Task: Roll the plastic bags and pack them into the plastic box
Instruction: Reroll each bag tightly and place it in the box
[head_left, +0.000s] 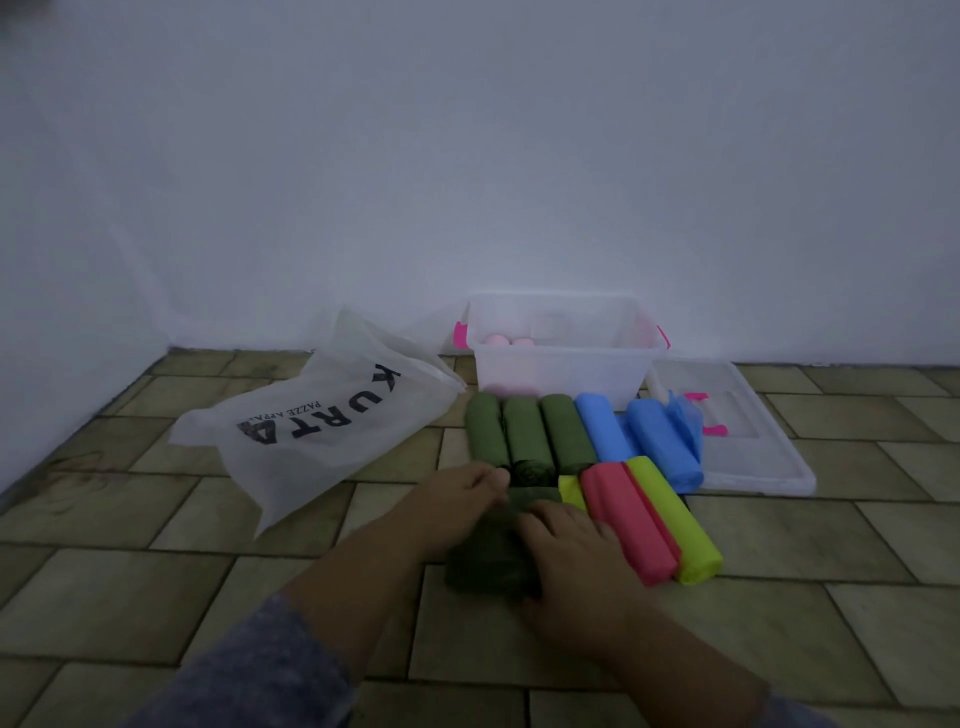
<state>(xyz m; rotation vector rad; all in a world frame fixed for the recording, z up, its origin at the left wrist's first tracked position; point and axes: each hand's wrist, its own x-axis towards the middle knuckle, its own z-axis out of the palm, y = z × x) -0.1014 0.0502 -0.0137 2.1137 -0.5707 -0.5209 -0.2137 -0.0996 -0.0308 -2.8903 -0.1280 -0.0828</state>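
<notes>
Head view. We see both hands on a dark green bag that lies flat on the tiled floor right in front of the person. It is a folded strip whose long axis runs from the person toward the plastic box. The left hand is at the strip's far end with its fingers curled, and it appears to pinch the edge there, though the picture is dim. The right hand rests on the bag just beside it, palm down with the fingers loosely spread, and grips nothing.

We judge that the bag is about to be rolled along its long axis, and both hands are equally near the end where the roll would start.

Just beyond the hands three green rolls lie side by side, touching, with two blue rolls to their right. A pink roll and a yellow roll lie close beside the right hand. All are parallel to the strip.

The box stands open against the white wall, beyond the green rolls, with pale pink rolls inside. Its lid lies to the right. A white printed bag lies to the left.
</notes>
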